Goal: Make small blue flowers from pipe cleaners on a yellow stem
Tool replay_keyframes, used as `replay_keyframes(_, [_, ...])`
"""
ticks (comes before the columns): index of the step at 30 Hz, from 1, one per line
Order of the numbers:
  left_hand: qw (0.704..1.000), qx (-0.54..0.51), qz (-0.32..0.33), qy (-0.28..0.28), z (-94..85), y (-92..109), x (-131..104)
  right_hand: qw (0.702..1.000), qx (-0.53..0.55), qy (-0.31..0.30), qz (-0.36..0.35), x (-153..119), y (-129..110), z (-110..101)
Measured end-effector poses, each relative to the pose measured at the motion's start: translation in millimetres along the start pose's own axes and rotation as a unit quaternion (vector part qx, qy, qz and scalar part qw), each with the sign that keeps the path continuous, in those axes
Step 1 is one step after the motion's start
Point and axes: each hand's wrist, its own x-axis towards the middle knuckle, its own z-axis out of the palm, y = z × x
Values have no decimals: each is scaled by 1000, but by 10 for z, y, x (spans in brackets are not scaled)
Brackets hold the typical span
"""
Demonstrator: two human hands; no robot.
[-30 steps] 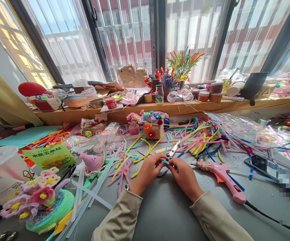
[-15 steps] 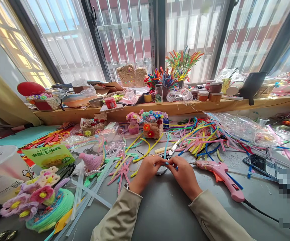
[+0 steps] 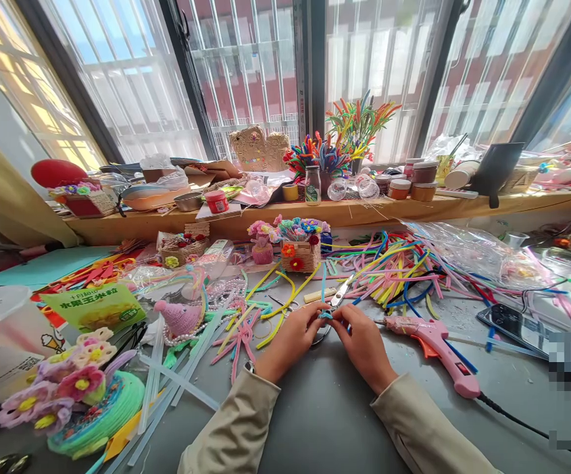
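Note:
Between my fingertips is a light blue pipe cleaner, bent into a small shape at its lower end, its straight part standing up. My left hand pinches it from the left, thumb and forefinger together. From the right, my right hand grips the same piece with its fingertips. Just behind the hands lie scissors, blades pointing away, their handles partly hidden. A pink glue gun rests right of my right hand, nozzle towards it. Pink pipe cleaners lie left of my left hand.
A heap of coloured pipe cleaners spreads behind on the right. Clear glue sticks and a pink knitted piece lie left. A woven flower basket stands at the back. A phone lies right; a plastic cup stands far left.
My fingers have shifted slightly on the blue pipe cleaner, and more of its bent end shows between them. The left fingers sit a little differently; the surroundings are nearly unchanged.

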Motion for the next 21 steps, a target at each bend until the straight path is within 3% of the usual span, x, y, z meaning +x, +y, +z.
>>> replay_keyframes(8, [997, -74, -8, 31, 5, -45, 12, 1000, 20, 1, -12, 5, -9, 0])
replay_keyframes(17, [997, 62, 18, 46, -19, -30, -13, 1000, -15, 6, -18, -5, -19, 6])
replay_keyframes(21, [997, 62, 24, 44, -21, -18, -14, 999, -40, 13, -26, -8, -27, -2])
